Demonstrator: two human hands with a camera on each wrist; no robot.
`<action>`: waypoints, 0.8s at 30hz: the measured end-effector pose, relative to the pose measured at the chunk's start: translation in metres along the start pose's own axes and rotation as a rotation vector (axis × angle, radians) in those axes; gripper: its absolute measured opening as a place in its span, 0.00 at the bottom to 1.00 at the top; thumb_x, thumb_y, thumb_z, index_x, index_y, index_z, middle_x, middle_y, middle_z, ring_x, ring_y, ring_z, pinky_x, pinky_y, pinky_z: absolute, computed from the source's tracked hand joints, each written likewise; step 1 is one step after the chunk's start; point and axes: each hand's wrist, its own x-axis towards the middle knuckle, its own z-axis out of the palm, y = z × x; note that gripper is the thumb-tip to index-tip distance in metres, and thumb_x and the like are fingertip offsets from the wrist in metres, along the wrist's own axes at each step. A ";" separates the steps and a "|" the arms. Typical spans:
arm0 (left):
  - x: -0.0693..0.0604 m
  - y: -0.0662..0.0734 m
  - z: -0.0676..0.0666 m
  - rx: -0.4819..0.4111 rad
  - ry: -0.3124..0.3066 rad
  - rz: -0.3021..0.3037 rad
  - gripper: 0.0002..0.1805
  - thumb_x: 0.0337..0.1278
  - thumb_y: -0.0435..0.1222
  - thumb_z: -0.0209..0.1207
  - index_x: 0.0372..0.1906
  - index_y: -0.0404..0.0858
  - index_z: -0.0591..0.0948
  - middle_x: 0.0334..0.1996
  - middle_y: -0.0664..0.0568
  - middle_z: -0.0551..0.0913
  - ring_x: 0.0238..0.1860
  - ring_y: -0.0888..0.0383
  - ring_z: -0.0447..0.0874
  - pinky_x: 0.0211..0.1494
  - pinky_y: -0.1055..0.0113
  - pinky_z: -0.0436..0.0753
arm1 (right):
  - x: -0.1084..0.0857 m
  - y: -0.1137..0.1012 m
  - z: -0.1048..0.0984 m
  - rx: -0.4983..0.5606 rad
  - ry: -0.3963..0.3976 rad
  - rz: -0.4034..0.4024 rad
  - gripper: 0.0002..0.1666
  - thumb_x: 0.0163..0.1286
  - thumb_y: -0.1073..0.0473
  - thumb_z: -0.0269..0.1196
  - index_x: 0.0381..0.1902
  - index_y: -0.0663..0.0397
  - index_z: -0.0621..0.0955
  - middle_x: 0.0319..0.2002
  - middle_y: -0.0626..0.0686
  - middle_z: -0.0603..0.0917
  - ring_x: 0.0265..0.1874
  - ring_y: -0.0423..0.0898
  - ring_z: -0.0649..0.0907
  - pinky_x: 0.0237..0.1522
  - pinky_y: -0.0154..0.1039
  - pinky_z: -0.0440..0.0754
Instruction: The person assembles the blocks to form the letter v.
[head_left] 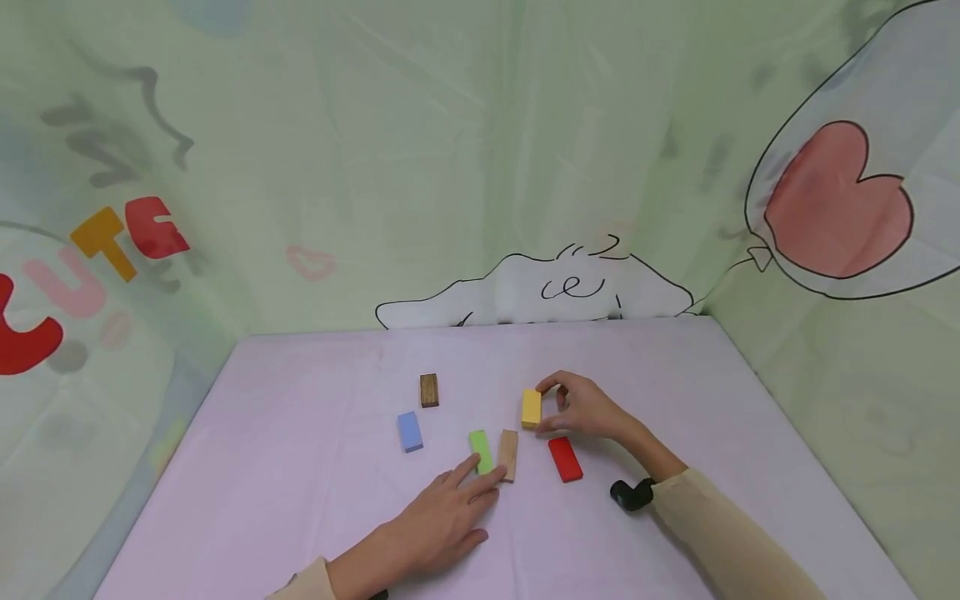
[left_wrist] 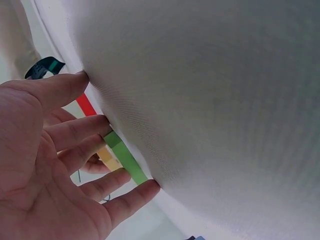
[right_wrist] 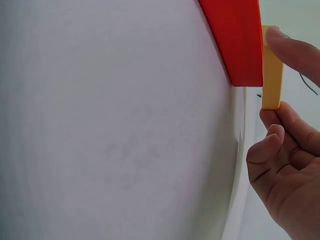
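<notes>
Pale table: right hand pinches yellow block; left hand, fingers spread, partly hides green block; left sleeve cut off.

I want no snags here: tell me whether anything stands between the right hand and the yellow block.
Nothing visible does: the right hand pinches the yellow block by its ends. The red block lies off to the near side, not between them.

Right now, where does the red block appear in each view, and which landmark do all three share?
Head: the red block is right of centre, below the middle.
Left wrist: left side, partly hidden by the left hand.
Right wrist: top right, cut by the upper edge.
Shared landmark: the right hand.
</notes>
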 end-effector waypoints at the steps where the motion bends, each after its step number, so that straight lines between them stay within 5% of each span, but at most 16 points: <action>1: 0.000 0.000 0.000 -0.001 0.000 0.000 0.29 0.75 0.52 0.60 0.73 0.44 0.77 0.85 0.58 0.60 0.83 0.44 0.62 0.67 0.49 0.85 | 0.000 0.000 0.000 -0.001 0.001 -0.001 0.37 0.55 0.54 0.84 0.59 0.59 0.82 0.44 0.57 0.82 0.38 0.45 0.76 0.34 0.32 0.76; 24: -0.001 0.001 -0.006 -0.036 -0.020 -0.010 0.28 0.75 0.52 0.60 0.72 0.45 0.77 0.85 0.58 0.60 0.83 0.43 0.62 0.68 0.49 0.84 | -0.001 -0.017 0.011 0.003 0.003 0.052 0.36 0.54 0.55 0.84 0.60 0.56 0.82 0.37 0.55 0.79 0.36 0.45 0.75 0.30 0.33 0.73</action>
